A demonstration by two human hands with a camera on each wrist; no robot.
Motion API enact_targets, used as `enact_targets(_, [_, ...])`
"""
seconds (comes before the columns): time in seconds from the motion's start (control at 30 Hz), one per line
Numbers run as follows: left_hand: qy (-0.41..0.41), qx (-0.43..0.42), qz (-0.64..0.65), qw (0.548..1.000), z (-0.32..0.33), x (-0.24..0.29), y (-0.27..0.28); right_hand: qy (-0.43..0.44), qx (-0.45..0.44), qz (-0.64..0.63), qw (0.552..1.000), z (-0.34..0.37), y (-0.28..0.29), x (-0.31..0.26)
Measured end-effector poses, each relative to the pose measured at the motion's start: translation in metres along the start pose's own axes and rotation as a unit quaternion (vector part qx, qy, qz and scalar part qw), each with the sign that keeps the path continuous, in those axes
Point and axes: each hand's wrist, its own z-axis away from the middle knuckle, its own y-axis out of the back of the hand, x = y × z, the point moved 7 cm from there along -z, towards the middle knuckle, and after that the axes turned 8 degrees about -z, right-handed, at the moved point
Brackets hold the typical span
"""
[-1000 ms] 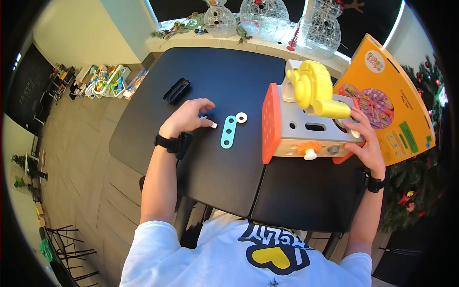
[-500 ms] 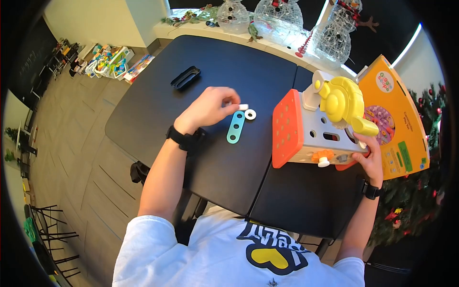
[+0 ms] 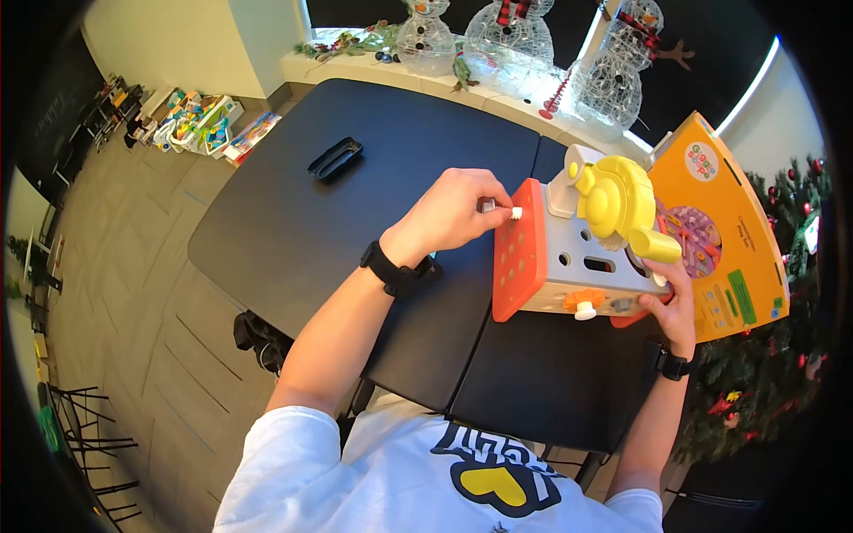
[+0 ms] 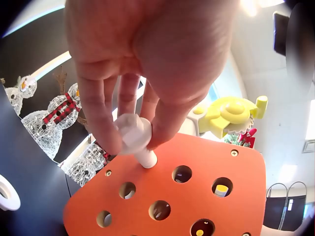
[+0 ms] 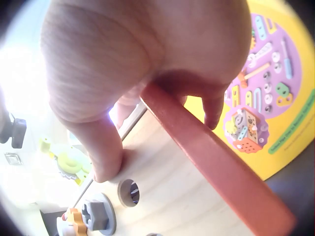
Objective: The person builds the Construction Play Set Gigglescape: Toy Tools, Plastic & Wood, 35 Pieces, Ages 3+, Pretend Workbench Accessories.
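Note:
My left hand (image 3: 458, 209) pinches a white toy bolt (image 4: 133, 133) between thumb and fingers. The bolt's threaded end points at the red end panel (image 4: 162, 189) of a toy workbench (image 3: 577, 266), right at the panel's upper part; the panel has several round holes. With my right hand (image 3: 673, 298) I grip the workbench's far right end, thumb on the wooden front (image 5: 167, 182) and fingers over the red edge (image 5: 211, 157). A yellow toy saw piece (image 3: 617, 209) sits on top. My left wrist hides most of a teal strip (image 3: 433, 256); a white ring (image 4: 9, 194) lies on the table.
A black open case (image 3: 336, 160) lies on the dark table (image 3: 293, 204). Behind the workbench stands an orange-yellow box (image 3: 737, 258). An orange gear with a white knob (image 3: 585, 309) sticks out of the workbench front. Wire snowmen (image 3: 613, 84) line the sill.
My left hand picked up the white bolt from the table and carried it right, past the teal strip, to the red panel. My right hand stays on the workbench's right end.

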Motion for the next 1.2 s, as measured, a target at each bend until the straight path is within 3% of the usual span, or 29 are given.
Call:
enact_targets(0.1, [0.079,-0.02,-0.011,0.997,-0.001,0.004,-0.003,0.009,-0.003,0.004,1.0,-0.001,-0.001,-0.002])
enact_targets(0.2, [0.047,0.039,0.045,0.997,0.0,0.012,-0.013,0.011,0.003,-0.002,1.0,-0.001,-0.002,-0.003])
enact_targets(0.43, [0.138,-0.007,0.136,0.981,0.006,-0.012,-0.016,0.011,0.012,-0.001,1.0,-0.002,-0.003,-0.009])
enact_targets(0.53, [0.123,-0.023,0.017,0.992,0.007,-0.02,0.0,0.019,0.006,0.028,0.999,-0.001,-0.005,-0.016])
enact_targets(0.67, [0.063,-0.102,-0.248,0.961,0.025,-0.055,-0.01,0.074,0.009,0.222,0.972,0.0,-0.017,-0.062])
enact_targets(0.73, [0.076,-0.148,-0.258,0.952,0.032,-0.061,-0.016,0.113,-0.002,0.3,0.947,0.003,-0.027,-0.088])
enact_targets(0.8, [0.061,-0.178,-0.273,0.943,0.035,-0.064,-0.023,0.118,-0.027,0.294,0.948,0.007,-0.044,-0.102])
enact_targets(0.9, [0.09,-0.209,-0.275,0.934,0.037,-0.069,-0.029,0.104,-0.069,0.316,0.941,0.007,-0.075,-0.114])
enact_targets(1.03, [0.028,-0.18,-0.266,0.947,0.038,-0.059,-0.031,0.145,-0.021,0.429,0.891,0.012,-0.103,-0.093])
enact_targets(1.2, [0.098,-0.147,-0.114,0.978,0.039,-0.019,-0.018,0.165,0.023,0.43,0.887,0.013,-0.117,-0.087])
